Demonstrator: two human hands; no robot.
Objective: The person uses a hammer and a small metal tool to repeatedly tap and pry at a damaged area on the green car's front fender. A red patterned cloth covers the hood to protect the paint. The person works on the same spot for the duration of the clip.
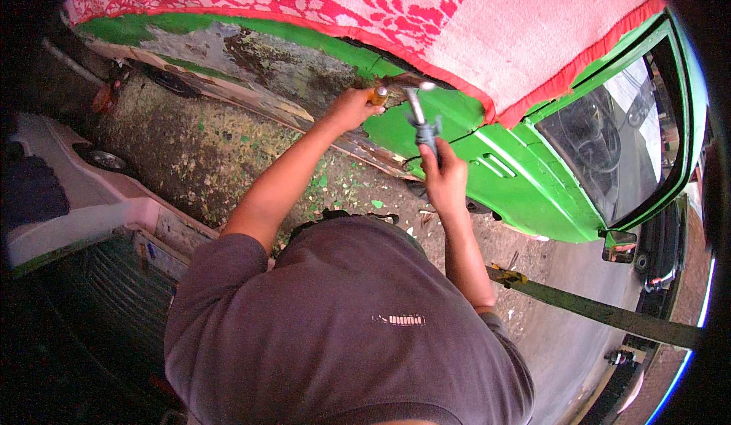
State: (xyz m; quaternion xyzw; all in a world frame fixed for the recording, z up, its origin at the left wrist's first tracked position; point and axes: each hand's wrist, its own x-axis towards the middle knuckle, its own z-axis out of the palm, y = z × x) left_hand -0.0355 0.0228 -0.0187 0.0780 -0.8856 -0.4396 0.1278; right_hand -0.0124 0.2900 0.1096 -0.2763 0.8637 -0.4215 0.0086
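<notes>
Gripping with closed fingers, the left hand (350, 110) holds an amber-handled tool (377, 97) and the right hand (447, 172) a hammer (426, 129) near upper centre, beside the green vehicle (525, 185), seemingly partly stripped at upper left, but unstripped at right.

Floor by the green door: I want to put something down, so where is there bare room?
Barest: the grey floor between the green door and the long strip. Crowded: the ground around the left forearm, strewn with paint flakes.
</notes>
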